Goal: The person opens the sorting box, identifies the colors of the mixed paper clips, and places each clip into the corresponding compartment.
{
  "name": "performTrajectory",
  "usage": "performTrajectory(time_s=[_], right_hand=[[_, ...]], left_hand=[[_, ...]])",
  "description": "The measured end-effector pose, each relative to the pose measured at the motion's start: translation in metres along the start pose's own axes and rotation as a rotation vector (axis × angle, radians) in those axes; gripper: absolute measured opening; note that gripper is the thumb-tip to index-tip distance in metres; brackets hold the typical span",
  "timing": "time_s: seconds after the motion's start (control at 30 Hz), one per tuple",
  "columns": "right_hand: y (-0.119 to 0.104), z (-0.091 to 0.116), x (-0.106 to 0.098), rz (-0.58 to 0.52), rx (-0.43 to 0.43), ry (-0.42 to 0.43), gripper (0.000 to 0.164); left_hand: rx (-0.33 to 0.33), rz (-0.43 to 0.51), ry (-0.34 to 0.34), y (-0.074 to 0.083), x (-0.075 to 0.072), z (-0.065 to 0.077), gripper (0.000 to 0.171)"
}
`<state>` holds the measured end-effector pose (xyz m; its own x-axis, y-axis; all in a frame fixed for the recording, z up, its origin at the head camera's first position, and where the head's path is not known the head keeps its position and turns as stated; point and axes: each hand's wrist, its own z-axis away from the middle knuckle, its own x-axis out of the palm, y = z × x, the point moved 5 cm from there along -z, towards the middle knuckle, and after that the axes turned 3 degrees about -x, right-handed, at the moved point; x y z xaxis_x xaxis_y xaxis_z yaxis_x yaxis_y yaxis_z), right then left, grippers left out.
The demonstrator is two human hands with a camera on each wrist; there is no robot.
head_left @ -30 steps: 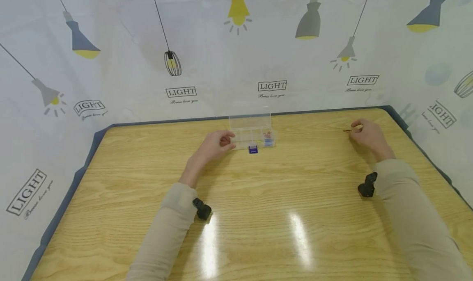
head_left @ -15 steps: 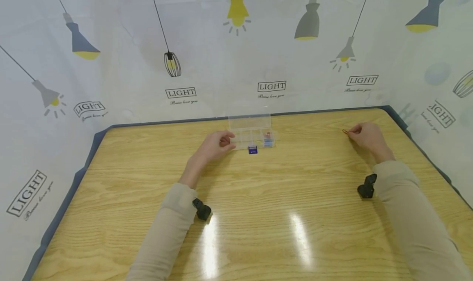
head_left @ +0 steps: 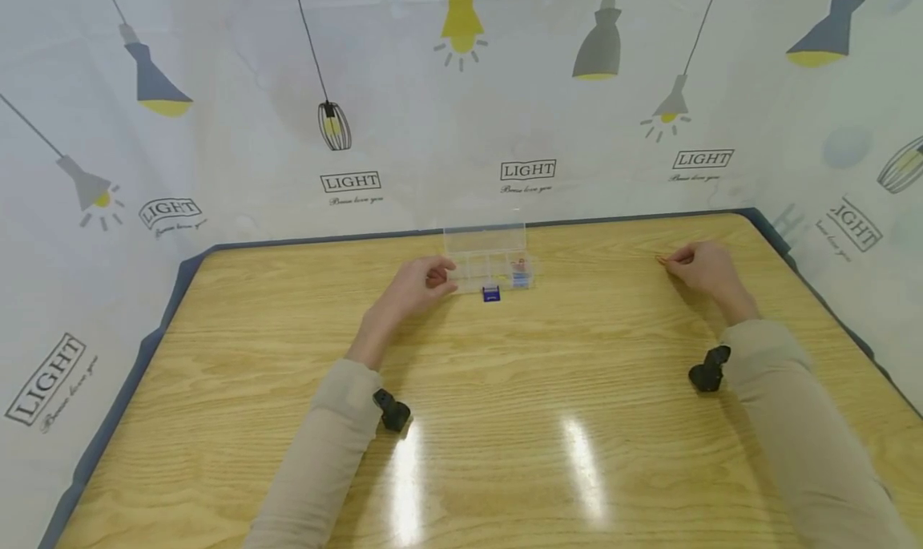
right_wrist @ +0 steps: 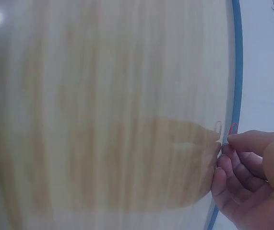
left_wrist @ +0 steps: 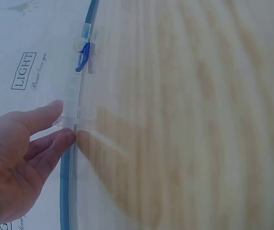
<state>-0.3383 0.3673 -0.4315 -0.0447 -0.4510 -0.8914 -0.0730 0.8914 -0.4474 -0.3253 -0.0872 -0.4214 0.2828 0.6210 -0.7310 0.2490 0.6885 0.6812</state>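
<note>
A small clear plastic compartment box (head_left: 479,267) lies near the table's far edge, its clear lid (head_left: 485,238) raised at the back. A dark blue latch (head_left: 491,294) hangs at its front. My left hand (head_left: 418,284) holds the box's left end, thumb at the front and fingers toward the back. Red pieces (head_left: 518,264) and blue pieces (head_left: 521,280) lie in the right-end compartment. Off to the right, my right hand (head_left: 705,270) pinches a red paper clip (right_wrist: 233,128) between thumb and forefinger; its loop sticks out past the fingertips, close over the table.
The wooden table (head_left: 534,373) has a glossy top and a blue-edged far border (head_left: 346,237). Right behind it hangs a white curtain (head_left: 404,92) printed with lamps. A black camera (head_left: 392,410) sits on the left wrist, another camera (head_left: 710,369) on the right.
My right hand has taken up the red paper clip in a pinch and shifted slightly left with it. The left hand stays at the box.
</note>
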Motion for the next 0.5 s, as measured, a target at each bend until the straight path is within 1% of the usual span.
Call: performTrajectory(time_s=[0.1,0.23,0.5], right_hand=[[-0.006,0.000,0.003,0.003,-0.001,0.000,0.032],[-0.016,-0.001,0.007,-0.006,0.002,-0.021,0.032],[-0.044,-0.002,0.015,-0.057,-0.035,-0.042,0.031]], left_hand=[[0.003,-0.004,0.001,-0.001,0.000,0.000,0.038],[0.007,-0.005,0.002,-0.002,0.001,-0.001,0.037],[0.016,-0.006,0.002,-0.002,0.001,-0.001,0.038]])
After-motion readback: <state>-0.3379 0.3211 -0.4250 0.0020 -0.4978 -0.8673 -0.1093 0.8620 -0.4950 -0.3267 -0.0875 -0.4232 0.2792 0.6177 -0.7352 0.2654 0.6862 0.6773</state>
